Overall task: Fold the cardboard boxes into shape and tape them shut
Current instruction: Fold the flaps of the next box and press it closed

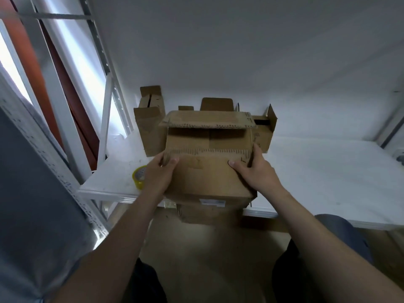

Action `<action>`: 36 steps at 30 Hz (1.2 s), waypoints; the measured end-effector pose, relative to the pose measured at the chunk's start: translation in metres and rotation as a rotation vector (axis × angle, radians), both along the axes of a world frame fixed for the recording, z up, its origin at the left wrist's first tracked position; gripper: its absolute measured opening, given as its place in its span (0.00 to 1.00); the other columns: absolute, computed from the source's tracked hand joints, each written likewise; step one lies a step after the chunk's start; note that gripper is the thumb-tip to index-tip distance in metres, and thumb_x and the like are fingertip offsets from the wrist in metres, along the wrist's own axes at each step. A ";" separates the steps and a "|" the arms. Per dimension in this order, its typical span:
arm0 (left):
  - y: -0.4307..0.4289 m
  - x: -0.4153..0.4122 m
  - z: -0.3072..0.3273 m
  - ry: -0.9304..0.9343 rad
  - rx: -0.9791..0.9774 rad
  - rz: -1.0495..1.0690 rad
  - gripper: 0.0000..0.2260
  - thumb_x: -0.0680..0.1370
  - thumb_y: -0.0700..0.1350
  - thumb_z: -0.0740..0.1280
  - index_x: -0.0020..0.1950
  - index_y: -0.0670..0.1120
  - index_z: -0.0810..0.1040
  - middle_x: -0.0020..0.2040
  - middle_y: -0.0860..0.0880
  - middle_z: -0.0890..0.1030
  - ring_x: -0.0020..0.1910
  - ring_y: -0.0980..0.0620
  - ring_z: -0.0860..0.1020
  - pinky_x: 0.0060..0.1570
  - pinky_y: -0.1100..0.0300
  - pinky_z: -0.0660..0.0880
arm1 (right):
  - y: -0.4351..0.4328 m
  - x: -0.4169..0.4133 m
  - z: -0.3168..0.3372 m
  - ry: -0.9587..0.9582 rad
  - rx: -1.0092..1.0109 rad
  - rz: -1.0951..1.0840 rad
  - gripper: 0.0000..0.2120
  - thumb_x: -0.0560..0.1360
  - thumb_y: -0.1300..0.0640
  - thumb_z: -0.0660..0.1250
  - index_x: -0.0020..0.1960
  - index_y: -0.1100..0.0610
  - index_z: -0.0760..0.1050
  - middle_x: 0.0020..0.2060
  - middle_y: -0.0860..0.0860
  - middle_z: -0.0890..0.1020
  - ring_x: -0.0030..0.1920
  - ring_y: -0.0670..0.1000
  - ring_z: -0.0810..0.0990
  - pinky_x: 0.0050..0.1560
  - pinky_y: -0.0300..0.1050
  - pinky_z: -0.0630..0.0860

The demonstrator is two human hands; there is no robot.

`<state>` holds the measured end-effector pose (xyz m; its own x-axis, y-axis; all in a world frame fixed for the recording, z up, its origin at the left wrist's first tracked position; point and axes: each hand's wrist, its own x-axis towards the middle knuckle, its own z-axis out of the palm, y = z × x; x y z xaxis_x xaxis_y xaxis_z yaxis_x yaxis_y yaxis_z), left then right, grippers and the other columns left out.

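Cardboard box (207,171) sits at the centre, on the near edge of the white table (328,171) and overhanging it. The left hand (160,171) grips its 9 o'clock corner and the right hand (253,169) clasps its 3 o'clock edge, both thumbs on the lowered near flap. The far flap (207,120) at 12 o'clock is raised and no tape shows, so closing and taping seem left. A yellow tape roll (140,177) lies at 9 o'clock. More open boxes (150,125) stand at 11 and 1 o'clock against the white wall (240,51).
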<state>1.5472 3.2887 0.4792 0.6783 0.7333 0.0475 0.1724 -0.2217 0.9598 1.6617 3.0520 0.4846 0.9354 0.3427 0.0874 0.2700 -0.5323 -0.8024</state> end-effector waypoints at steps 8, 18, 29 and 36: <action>0.006 0.016 -0.018 -0.003 0.090 0.068 0.25 0.79 0.57 0.69 0.73 0.50 0.73 0.68 0.49 0.77 0.57 0.56 0.71 0.46 0.67 0.66 | 0.014 -0.005 0.004 -0.604 -0.130 -0.120 0.61 0.65 0.39 0.79 0.82 0.43 0.40 0.82 0.53 0.45 0.80 0.63 0.54 0.76 0.67 0.59; 0.066 0.012 -0.042 0.019 -0.109 0.026 0.10 0.83 0.53 0.62 0.57 0.52 0.82 0.54 0.53 0.84 0.54 0.49 0.81 0.49 0.55 0.80 | 0.064 -0.026 -0.019 -0.680 -0.733 -0.006 0.33 0.79 0.29 0.36 0.82 0.38 0.44 0.82 0.48 0.46 0.81 0.64 0.41 0.72 0.77 0.39; 0.153 0.043 -0.132 0.794 0.689 -0.121 0.15 0.79 0.45 0.67 0.65 0.55 0.81 0.62 0.40 0.80 0.62 0.33 0.74 0.56 0.46 0.75 | 0.065 -0.020 -0.026 -0.726 -0.708 -0.058 0.32 0.80 0.29 0.44 0.82 0.40 0.50 0.82 0.48 0.53 0.81 0.64 0.48 0.75 0.75 0.46; 0.154 0.030 -0.069 0.381 0.616 0.064 0.10 0.81 0.46 0.65 0.56 0.42 0.83 0.47 0.40 0.83 0.49 0.37 0.81 0.46 0.50 0.73 | 0.062 -0.020 -0.023 -0.772 -0.693 -0.025 0.34 0.81 0.30 0.45 0.82 0.45 0.54 0.82 0.52 0.54 0.81 0.65 0.48 0.78 0.68 0.50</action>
